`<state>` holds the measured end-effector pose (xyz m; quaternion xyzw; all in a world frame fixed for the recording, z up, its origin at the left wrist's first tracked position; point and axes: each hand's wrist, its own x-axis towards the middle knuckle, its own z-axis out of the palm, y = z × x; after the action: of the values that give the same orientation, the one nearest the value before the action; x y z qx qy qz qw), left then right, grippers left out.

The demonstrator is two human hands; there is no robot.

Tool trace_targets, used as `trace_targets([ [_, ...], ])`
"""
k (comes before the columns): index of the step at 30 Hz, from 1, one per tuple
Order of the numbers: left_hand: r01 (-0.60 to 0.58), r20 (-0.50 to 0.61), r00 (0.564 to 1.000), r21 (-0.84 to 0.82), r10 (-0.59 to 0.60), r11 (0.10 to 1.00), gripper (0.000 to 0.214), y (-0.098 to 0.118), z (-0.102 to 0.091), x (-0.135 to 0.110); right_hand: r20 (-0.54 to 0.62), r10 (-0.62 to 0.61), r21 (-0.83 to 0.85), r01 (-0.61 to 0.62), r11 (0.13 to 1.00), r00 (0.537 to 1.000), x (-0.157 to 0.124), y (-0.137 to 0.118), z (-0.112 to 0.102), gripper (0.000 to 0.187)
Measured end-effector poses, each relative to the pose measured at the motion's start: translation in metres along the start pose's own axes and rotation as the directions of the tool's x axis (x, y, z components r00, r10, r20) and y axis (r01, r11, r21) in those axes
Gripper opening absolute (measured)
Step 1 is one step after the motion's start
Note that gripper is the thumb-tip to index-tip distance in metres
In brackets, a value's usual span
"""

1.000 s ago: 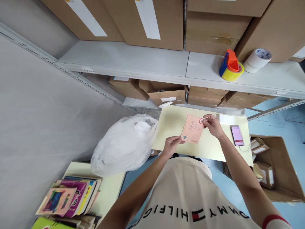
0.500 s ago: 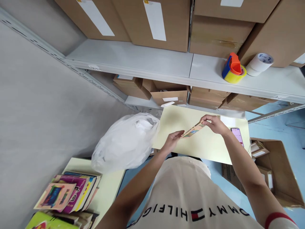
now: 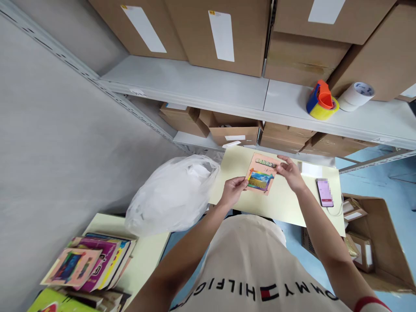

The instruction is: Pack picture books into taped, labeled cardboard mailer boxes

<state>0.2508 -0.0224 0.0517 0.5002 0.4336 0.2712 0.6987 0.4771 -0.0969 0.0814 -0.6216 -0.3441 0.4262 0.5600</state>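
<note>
At the far left, a stack of books (image 3: 87, 268) lies on a pale worktop (image 3: 146, 260). Beyond it a white plastic bag (image 3: 172, 195) bulges between that surface and a second worktop (image 3: 286, 208), touching the latter's left edge. Next comes the left hand (image 3: 232, 190), its fingers pinching the lower left edge of a thin pink book (image 3: 261, 178). The book is held just above the second worktop, cover up, showing a blue and yellow picture. The right hand (image 3: 290, 173) grips the book's upper right corner, fingers closed on it. Right of that hand a phone (image 3: 325, 192) lies flat on the worktop, screen lit. Above, on the shelf (image 3: 227, 89), a tape dispenser (image 3: 321, 100) stands beside a white tape roll (image 3: 356, 95). At the far right an open carton (image 3: 380, 242) sits on the floor.
</note>
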Motion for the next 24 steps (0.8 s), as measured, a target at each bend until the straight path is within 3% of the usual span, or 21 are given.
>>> trace_targets([
  [2,0.048,-0.024,0.999,-0.067,-0.049,0.997,0.042,-0.004,-0.001,0.000,0.000,0.049,0.062,-0.049,0.997,0.999,-0.015,0.013,0.007,0.069],
  [6,0.113,-0.024,0.993,-0.149,-0.118,0.982,0.048,-0.010,-0.002,0.002,-0.060,0.135,0.112,-0.128,0.985,0.989,-0.036,0.033,0.026,0.054],
  [13,0.087,-0.012,0.996,-0.082,-0.088,0.993,0.060,-0.020,-0.014,0.012,-0.196,0.145,0.147,-0.117,0.982,0.970,-0.033,0.051,0.048,0.050],
  [17,0.061,0.006,0.998,0.023,-0.061,0.998,0.052,-0.044,-0.030,0.032,-0.255,0.174,0.105,-0.151,0.983,0.951,-0.018,0.084,0.070,0.045],
  [21,0.099,-0.063,0.994,0.234,-0.086,0.967,0.041,-0.078,-0.050,0.064,-0.337,0.310,0.043,-0.315,0.948,0.889,0.011,0.135,0.101,0.045],
  [24,0.148,-0.130,0.986,0.429,-0.101,0.891,0.037,-0.104,-0.065,0.087,-0.373,0.392,-0.060,-0.444,0.894,0.841,0.036,0.171,0.124,0.040],
])
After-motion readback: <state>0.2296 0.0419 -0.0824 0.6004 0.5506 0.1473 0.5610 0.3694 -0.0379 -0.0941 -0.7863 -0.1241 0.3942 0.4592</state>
